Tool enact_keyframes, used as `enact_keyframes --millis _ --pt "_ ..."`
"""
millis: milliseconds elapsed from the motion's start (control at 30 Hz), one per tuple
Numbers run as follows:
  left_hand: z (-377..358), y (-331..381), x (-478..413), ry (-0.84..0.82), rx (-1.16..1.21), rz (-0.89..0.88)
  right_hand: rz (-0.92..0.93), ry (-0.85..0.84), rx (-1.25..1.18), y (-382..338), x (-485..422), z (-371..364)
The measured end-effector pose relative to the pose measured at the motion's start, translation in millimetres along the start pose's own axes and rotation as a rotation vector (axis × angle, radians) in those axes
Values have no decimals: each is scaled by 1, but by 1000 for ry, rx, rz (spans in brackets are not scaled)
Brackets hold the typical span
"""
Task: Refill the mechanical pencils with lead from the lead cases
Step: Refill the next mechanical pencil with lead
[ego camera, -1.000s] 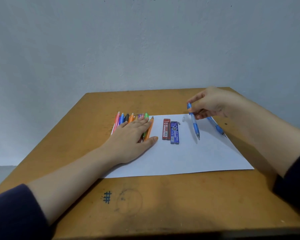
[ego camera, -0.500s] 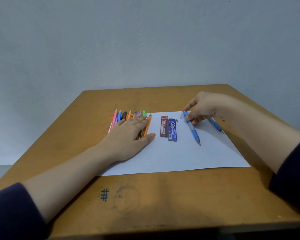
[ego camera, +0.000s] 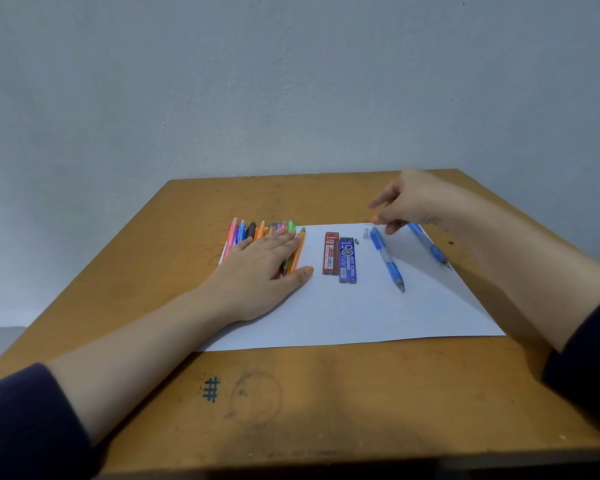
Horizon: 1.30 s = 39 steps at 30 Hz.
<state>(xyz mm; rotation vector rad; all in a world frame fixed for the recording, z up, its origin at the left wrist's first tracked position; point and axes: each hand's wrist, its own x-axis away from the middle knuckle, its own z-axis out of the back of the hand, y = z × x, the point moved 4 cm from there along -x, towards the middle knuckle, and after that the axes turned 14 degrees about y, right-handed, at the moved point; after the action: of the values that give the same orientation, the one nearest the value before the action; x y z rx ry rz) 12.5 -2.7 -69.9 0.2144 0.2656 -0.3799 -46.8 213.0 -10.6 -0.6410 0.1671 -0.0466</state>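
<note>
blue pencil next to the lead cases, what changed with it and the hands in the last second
The right hand laid the blue pencil flat on the paper, let go and lifted off its top end. Unchanged: the left hand resting flat on the coloured pencils, the red lead case, the blue lead case, the other blue pencil.

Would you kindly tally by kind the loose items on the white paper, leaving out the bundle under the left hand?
Lead cases: 2, the red case and the blue case
Blue mechanical pencils: 2, the left pencil and the right pencil
Small grey pieces, perhaps caps: 2, the larger piece and the smaller piece
Total: 6
</note>
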Motion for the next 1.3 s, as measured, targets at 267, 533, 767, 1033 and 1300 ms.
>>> enact_keyframes --millis 267,533,767,1033,1300 --pt "1 1 0 -10 -2 11 365 -41 39 -30 21 -21" --pt "0 0 -1 -6 -7 8 379 -115 267 -27 31 -44" --pt "-1 0 0 -11 -5 10 386 -133 319 -32 36 -45" --pt "-2 -1 -1 -1 -6 16 388 -101 288 -30 29 -52" --pt "-1 -2 -1 42 41 7 438 156 -35 -39 26 -44"
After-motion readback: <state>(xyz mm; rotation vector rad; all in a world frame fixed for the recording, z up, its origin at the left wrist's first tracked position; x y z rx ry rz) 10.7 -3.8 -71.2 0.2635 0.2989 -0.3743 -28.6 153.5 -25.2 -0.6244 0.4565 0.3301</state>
